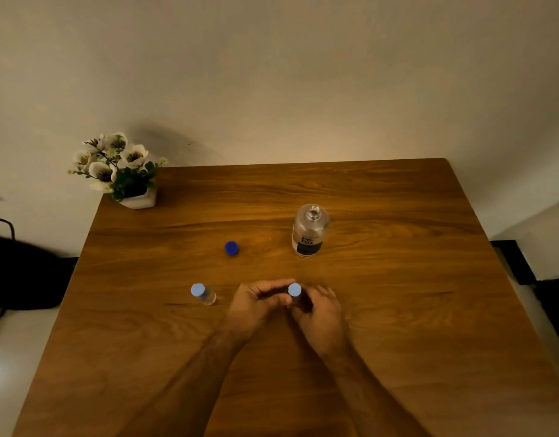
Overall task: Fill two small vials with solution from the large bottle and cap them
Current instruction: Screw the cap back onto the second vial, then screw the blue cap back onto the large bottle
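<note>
A small vial with a light blue cap [294,290] stands at the table's middle, held between both hands. My left hand [256,302] pinches the cap with thumb and fingers; my right hand [319,313] wraps the vial's body, which is mostly hidden. A second small clear vial [203,293], capped in light blue, stands alone to the left. The large clear bottle [309,230] with a dark label stands uncapped behind the hands. Its dark blue cap [231,248] lies on the wooden table [397,310].
A white pot of artificial white flowers [122,171] sits at the table's far left corner by the wall. A dark object [19,275] lies off the table's left edge.
</note>
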